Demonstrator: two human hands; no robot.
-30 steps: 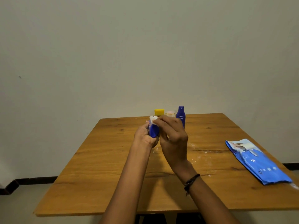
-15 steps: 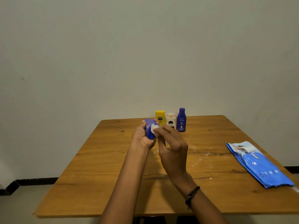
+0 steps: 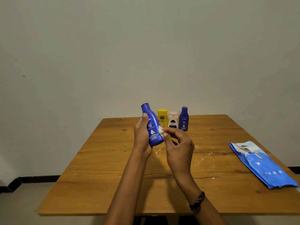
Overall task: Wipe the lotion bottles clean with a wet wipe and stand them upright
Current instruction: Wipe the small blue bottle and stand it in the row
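Note:
My left hand [image 3: 142, 137] grips a blue lotion bottle [image 3: 151, 127] above the table, held nearly upright with its cap tilted up and to the left and its label facing me. My right hand [image 3: 177, 145] pinches a small white wet wipe [image 3: 160, 130] against the bottle's right side. At the far edge of the wooden table [image 3: 103, 176] three bottles stand upright in a row: a yellow bottle [image 3: 162, 118], a white bottle [image 3: 172, 121] with a dark label, and a smaller blue bottle [image 3: 184, 119].
A blue wet-wipe pack [image 3: 263, 164] lies flat near the table's right edge, its flap lifted. White smears and specks [image 3: 199, 154] mark the tabletop around the middle. A plain wall stands behind the table.
The blue bottle was turned from lying sideways in my left hand to nearly upright with its label facing me. My right hand moved the wipe from its end to its side.

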